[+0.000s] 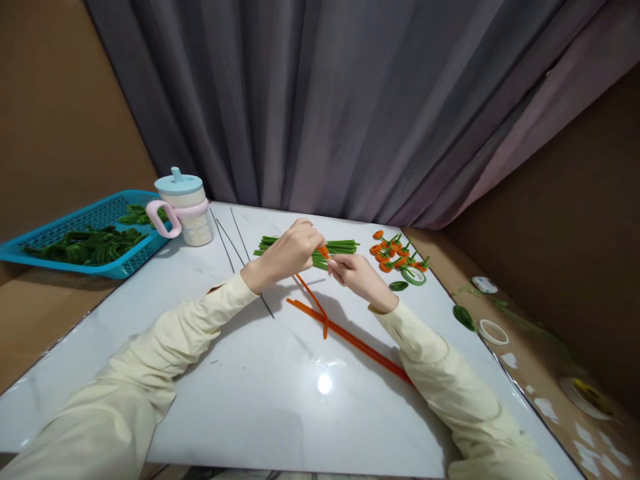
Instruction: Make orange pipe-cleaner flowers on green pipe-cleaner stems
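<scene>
Between my hands is an orange pipe cleaner (323, 252), coiled at its upper part, with a long bent tail (314, 297) hanging down over the table. My left hand (299, 248) is closed on the coiled part. From the other side my right hand (359, 277) pinches it with thumb and finger; the exact grip is partly hidden. Just behind the hands lies a bundle of green pipe cleaners (345, 247). Several straight orange pipe cleaners (363, 345) lie below, running under my right forearm.
Small orange flowers with green stems (393, 252) lie at right, by a green tape roll (414, 277) and a leaf (399, 286). Thin dark wires (233, 237) lie at left, near a lidded cup (193, 213) and a blue basket (117, 267) of green leaves. A white ring (493, 332) sits at the right edge.
</scene>
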### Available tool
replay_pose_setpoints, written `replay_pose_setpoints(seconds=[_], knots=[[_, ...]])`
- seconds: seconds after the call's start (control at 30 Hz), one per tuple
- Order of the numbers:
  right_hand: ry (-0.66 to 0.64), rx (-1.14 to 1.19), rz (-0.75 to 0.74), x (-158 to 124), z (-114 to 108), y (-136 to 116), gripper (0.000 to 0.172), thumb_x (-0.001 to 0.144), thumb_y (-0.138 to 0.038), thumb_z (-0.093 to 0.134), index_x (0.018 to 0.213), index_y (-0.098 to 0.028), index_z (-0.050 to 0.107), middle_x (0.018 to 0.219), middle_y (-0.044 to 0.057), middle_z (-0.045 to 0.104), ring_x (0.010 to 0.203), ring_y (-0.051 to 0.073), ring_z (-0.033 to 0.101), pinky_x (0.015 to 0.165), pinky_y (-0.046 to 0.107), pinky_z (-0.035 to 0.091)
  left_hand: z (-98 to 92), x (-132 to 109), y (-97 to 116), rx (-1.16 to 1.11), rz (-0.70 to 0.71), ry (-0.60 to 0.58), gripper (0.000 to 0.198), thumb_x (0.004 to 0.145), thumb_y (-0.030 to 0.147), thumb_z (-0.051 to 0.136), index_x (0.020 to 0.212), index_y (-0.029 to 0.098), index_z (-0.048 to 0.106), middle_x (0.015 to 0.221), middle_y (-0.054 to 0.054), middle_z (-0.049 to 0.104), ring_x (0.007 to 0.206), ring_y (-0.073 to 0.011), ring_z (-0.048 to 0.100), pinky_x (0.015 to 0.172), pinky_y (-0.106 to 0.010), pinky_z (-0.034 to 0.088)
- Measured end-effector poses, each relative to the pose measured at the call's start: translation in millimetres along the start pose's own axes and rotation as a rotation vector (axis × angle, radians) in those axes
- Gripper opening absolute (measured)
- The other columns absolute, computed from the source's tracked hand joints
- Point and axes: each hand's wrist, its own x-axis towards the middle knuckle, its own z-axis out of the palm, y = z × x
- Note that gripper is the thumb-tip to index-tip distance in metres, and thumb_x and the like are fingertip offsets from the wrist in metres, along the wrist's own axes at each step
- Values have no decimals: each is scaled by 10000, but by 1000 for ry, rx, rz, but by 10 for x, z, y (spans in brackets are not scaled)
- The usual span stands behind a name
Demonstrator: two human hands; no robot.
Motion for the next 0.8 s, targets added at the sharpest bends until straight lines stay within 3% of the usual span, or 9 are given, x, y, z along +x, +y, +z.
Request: replay_pose_setpoints(seconds=[0.13, 0.27, 0.37, 0.47, 0.53, 0.6, 0.67, 0.73, 0.8], knots=[[40, -241, -136, -67, -207, -132, 189, 689, -95, 516, 539, -172, 432, 497, -42, 358, 494, 82, 279, 513, 247, 197, -244, 51, -105, -332, -230, -169, 210, 810, 177, 456, 669, 140, 608, 549, -10, 526, 541, -137, 481, 547, -250, 367], [-6, -426, -315, -106, -294, -255, 219, 796, -177, 483, 578, -169, 467, 498, -43, 366, 491, 79, 308, 514, 238, 223, -316, 76, -167, -829, -473, -295, 320, 835, 363, 499, 622, 137, 580, 499, 22, 438, 449, -88, 383, 457, -220, 286], [63, -51, -179, -60, -222, -201, 275, 846, -299, 486, 603, -171, 474, 476, -52, 336, 448, 71, 263, 450, 228, 184, -155, 79, -138, -998, -629, -194, 363, 820, 374, 526, 541, 143, 503, 505, 10, 436, 467, -95, 400, 501, -237, 353], [125, 404, 24, 20, -67, -52, 241, 848, -332, 493, 668, -173, 475, 466, -69, 323, 405, 57, 173, 398, 215, 120, 59, 54, -57, -922, -697, -40, 359, 865, 360, 445, 577, 152, 492, 519, 11, 435, 476, -101, 405, 522, -245, 368], [110, 502, 90, 59, 25, 34, 235, 847, -345, 491, 686, -179, 452, 466, -83, 283, 401, 55, 133, 380, 203, 126, 152, 21, 8, -846, -728, 75, 360, 880, 347, 419, 585, 155, 492, 538, 9, 450, 510, -110, 422, 572, -254, 388], [79, 507, 121, 73, 76, 79, 230, 848, -357, 483, 702, -184, 439, 472, -93, 246, 401, 57, 122, 371, 196, 150, 190, -14, 64, -664, -634, 181, 280, 868, 279, 437, 637, 155, 536, 576, 4, 492, 569, -127, 457, 680, -285, 419], [50, 494, 144, 73, 83, 90, 221, 847, -362, 477, 723, -183, 442, 484, -95, 236, 403, 58, 123, 370, 194, 168, 188, -38, 102, -358, -362, 232, 206, 848, 160, 413, 723, 156, 576, 635, -12, 547, 639, -150, 493, 826, -338, 417], [24, 452, 153, 72, 59, 94, 207, 845, -359, 463, 747, -177, 457, 498, -94, 243, 407, 58, 125, 376, 194, 180, 167, -45, 118, -41, -66, 200, 245, 819, 57, 359, 775, 148, 582, 657, -31, 565, 674, -167, 511, 920, -379, 390], [-13, 375, 155, 79, 24, 108, 194, 835, -344, 455, 763, -166, 484, 499, -92, 262, 405, 58, 137, 385, 197, 188, 137, -37, 117, 156, 92, 109, 277, 803, 13, 330, 757, 140, 572, 626, -39, 544, 660, -177, 511, 933, -385, 394]])
